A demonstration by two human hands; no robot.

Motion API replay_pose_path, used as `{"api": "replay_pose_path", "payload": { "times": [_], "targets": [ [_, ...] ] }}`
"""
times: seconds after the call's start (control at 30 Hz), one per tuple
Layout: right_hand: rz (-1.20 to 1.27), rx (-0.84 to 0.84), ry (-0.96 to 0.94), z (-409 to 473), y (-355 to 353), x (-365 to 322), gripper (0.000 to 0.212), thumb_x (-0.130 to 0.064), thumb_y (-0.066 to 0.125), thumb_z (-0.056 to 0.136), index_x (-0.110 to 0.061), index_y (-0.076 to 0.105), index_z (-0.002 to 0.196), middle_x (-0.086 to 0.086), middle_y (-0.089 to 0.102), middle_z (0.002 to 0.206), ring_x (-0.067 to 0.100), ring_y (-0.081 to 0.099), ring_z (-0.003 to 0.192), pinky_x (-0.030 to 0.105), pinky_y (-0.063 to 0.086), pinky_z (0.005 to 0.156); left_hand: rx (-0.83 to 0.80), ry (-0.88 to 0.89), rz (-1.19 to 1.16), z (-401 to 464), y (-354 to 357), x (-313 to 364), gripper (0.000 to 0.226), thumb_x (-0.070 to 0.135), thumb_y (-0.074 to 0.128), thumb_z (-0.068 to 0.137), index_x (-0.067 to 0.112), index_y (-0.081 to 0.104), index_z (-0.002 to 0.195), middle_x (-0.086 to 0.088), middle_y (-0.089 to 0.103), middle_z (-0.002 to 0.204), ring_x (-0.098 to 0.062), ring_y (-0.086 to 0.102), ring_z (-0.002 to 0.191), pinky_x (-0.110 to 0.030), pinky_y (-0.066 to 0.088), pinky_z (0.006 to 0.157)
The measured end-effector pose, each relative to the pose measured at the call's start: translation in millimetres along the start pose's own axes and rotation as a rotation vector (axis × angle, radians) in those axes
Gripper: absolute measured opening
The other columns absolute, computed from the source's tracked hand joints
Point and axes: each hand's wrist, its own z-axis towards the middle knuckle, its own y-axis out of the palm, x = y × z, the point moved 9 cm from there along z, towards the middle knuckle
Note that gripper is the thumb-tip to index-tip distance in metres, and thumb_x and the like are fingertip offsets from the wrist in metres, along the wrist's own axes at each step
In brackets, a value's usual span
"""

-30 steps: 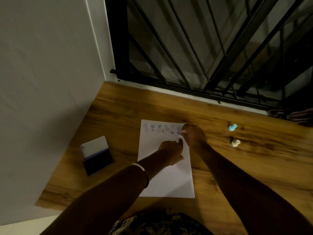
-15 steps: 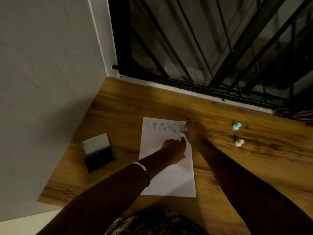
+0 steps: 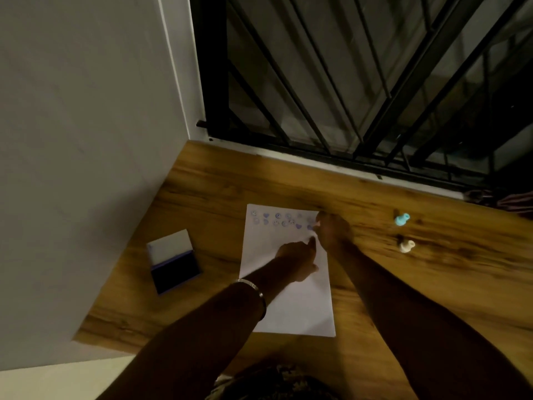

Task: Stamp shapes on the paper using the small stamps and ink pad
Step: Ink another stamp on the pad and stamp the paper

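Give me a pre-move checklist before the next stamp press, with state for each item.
1. Paper flat on the wooden floor: ok.
2. Left hand bracing the sheet, index finger extended: ok.
3. Right hand at the top right corner, end of the stamped rows: ok.
4. Stamp in the right hand: cannot tell, only a pinkish bit shows at the fingers.
5. Ink pad open, left of the paper: ok.
6. Spare blue stamp and cream stamp clear of the sheet, on the right: ok.
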Motion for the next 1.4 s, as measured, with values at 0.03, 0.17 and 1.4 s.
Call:
{"api": "replay_pose_path", "payload": {
  "times": [0.03, 0.17, 1.4],
  "targets": [
    [0.002, 0.020, -0.003, -3, -3, 0, 0.034, -0.033, 0.057, 0.095, -0.008, 0.060, 0.117, 0.013, 0.064, 0.121, 0.029, 0.062, 0.110, 0.040, 0.051, 0.095, -0.018, -0.020, -0.089, 0, 0, -2, 0.072, 0.045, 0.047, 0.096, 0.007, 0.018, 0.150, -0.020, 0.057, 0.131, -0.034, 0.059, 0.116, -0.044, 0.051, 0.095],
    [0.012, 0.113, 0.012, -14, -18, 7, 0.027, -0.031, 0.056, 0.095, -0.011, 0.062, 0.112, 0.011, 0.069, 0.109, 0.026, 0.067, 0.096, 0.038, 0.057, 0.083, 0.068, -0.110, -0.504, -3, -11, -21, 0.045, 0.037, 0.046, 0.098, 0.008, 0.047, 0.133, -0.015, 0.060, 0.128, -0.031, 0.059, 0.116, -0.041, 0.050, 0.098],
    [0.179, 0.204, -0.185, -93, -8, -80, 0.027, -0.021, 0.043, 0.099, -0.011, 0.065, 0.109, 0.010, 0.072, 0.105, 0.028, 0.067, 0.093, 0.030, 0.050, 0.075, 0.108, -0.523, -1.605, -48, 9, -96, 0.029, 0.029, 0.055, 0.096, 0.005, 0.064, 0.109, -0.007, 0.072, 0.086, -0.019, 0.069, 0.076, -0.024, 0.055, 0.048]
  ]
}}
